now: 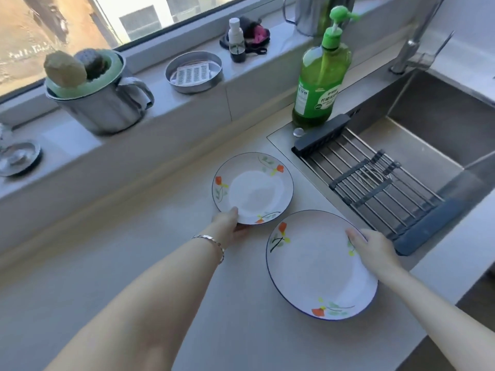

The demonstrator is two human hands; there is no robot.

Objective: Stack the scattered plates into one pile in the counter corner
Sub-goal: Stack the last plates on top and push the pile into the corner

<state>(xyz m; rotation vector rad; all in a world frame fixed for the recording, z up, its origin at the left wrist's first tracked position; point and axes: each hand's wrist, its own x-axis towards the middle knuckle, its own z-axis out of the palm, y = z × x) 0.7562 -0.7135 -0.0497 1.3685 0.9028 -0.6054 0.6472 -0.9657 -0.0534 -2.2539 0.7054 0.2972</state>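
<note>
Two white plates with blue rims and orange flowers are on the grey counter. The smaller plate (253, 188) lies further back, near the sink's left edge. My left hand (230, 223) grips its near rim, thumb on top and fingers under it. The larger plate (318, 266) is closer to me and looks tilted, its right side raised. My right hand (372, 250) holds its right rim with the thumb on the inside. The two plates are apart, not overlapping.
A sink (428, 129) with a roll-up drying rack (375, 183) lies to the right. A green soap bottle (321, 76) stands behind it. The window ledge holds a steel mug with sponges (99, 103), a steel tin (194, 72) and a small bottle (236, 40). Bare counter (107, 263) stretches left.
</note>
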